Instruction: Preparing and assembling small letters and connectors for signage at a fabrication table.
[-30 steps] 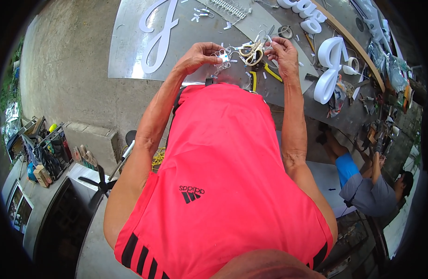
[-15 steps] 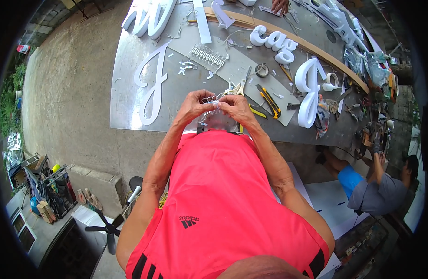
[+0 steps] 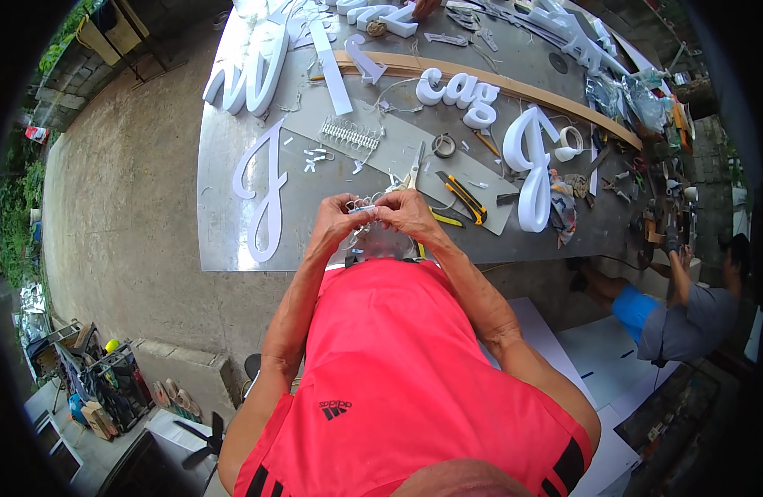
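Close to the table's near edge, my left hand [image 3: 338,219] and my right hand [image 3: 406,214] meet, both closed in a pinch on a string of small white LED modules [image 3: 363,209] with thin looped wires. The part between my fingertips is mostly covered. Some of the wire loops hang below my left fingers. Just beyond my right hand lie scissors [image 3: 415,168] with open blades. Pliers with yellow handles [image 3: 446,217] rest beside that wrist. A yellow and black utility knife [image 3: 464,197] is farther right.
On the metal table [image 3: 220,240] lie a flat white script letter [image 3: 270,199], a row of LED modules [image 3: 351,134], a roll of tape [image 3: 444,146], joined white letters [image 3: 460,95] and a tall white letter [image 3: 531,174]. Another person [image 3: 688,323] works at the right.
My view has shifted, so the table sits lower and farther left in the picture. Both hands stay pinched together on the LED modules.
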Demonstrator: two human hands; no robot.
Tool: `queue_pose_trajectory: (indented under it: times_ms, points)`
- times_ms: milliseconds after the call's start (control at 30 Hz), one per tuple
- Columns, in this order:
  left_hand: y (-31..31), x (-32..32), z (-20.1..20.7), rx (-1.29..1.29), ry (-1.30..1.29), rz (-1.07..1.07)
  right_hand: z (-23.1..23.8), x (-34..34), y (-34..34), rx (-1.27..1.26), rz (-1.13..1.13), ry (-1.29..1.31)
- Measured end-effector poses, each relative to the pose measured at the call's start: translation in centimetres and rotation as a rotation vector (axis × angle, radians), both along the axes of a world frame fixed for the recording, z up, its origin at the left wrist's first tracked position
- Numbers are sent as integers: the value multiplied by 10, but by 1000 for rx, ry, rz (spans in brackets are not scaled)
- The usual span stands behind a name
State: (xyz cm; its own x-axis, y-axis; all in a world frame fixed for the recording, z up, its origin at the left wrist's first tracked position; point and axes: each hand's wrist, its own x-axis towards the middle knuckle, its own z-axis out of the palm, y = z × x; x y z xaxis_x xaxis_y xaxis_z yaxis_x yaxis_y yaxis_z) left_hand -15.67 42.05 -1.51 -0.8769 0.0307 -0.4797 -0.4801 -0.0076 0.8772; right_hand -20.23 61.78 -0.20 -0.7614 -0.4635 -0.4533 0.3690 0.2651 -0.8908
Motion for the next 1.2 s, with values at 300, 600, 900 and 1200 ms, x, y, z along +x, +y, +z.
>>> queue_pose_trajectory:
  times_ms: [300, 600, 900, 1200]
  points:
    - [6, 2, 23, -156, 15, 20, 5, 0, -7, 55, 20, 93]
    - [2, 0, 27, -47, 69, 0, 6, -6, 0, -39, 20, 57]
    - [-1, -3, 7, 260, 111, 67, -1, -6, 2, -358, -147, -288]
    - [-6, 4, -2, 189, 38, 12, -28, 1, 5, 156, -112, 326]
